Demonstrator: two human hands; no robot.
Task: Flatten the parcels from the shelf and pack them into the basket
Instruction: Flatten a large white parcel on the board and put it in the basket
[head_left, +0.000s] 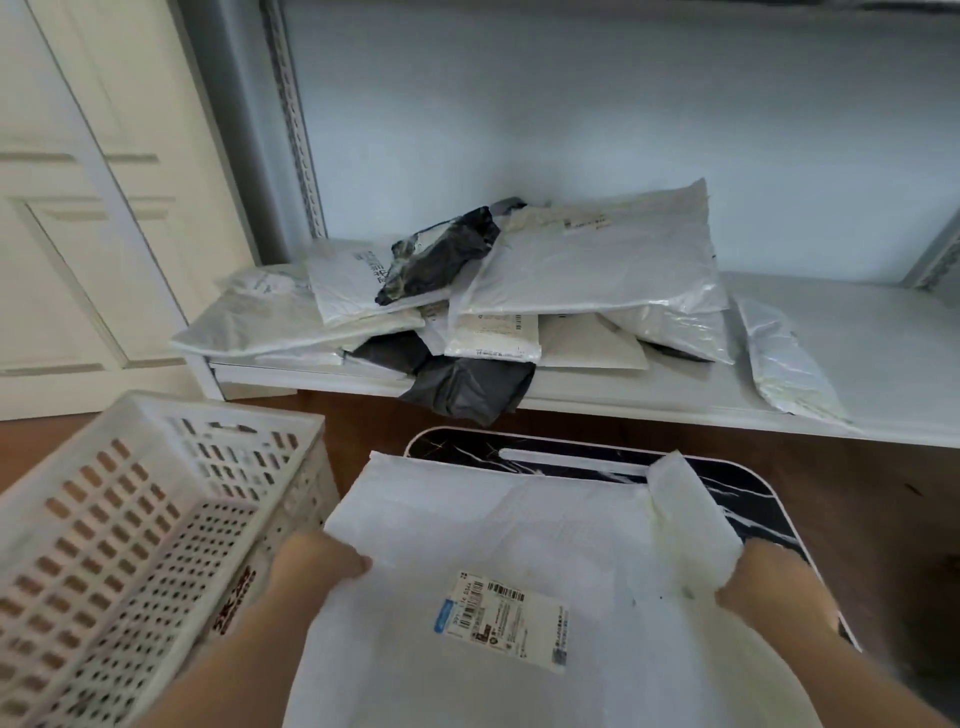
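Note:
A large white parcel with a shipping label facing up lies in front of me over a dark marble-patterned stool. My left hand grips its left edge. My right hand grips its right edge, where the bag is folded up. The white perforated basket stands at the lower left, tilted toward me, and nothing shows inside it. A heap of white, cream and dark grey parcels lies on the white shelf behind.
The dark stool top shows past the parcel's far edge. A white panelled door is at the left, and a metal shelf upright beside it. One white parcel lies apart on the shelf's right. Brown floor shows below.

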